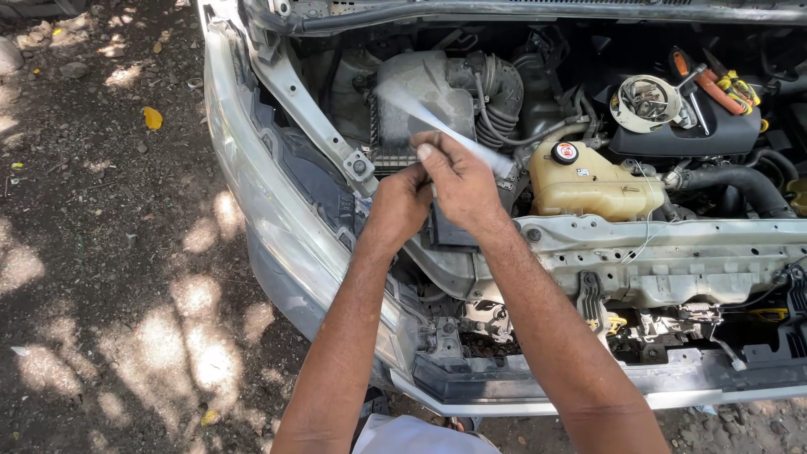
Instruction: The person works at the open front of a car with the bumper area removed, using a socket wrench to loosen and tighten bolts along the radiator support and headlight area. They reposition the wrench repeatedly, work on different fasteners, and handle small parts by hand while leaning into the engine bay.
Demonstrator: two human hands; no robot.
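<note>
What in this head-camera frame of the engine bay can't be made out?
- The pale strip in the right hand: motion-blurred, so its kind is unclear.
- Left hand: palm and fingertips hidden behind the right hand; its grip cannot be told.
- Orange-handled tools: tips hidden among engine parts.
- Bumper: its right part cut off by the frame edge.
</note>
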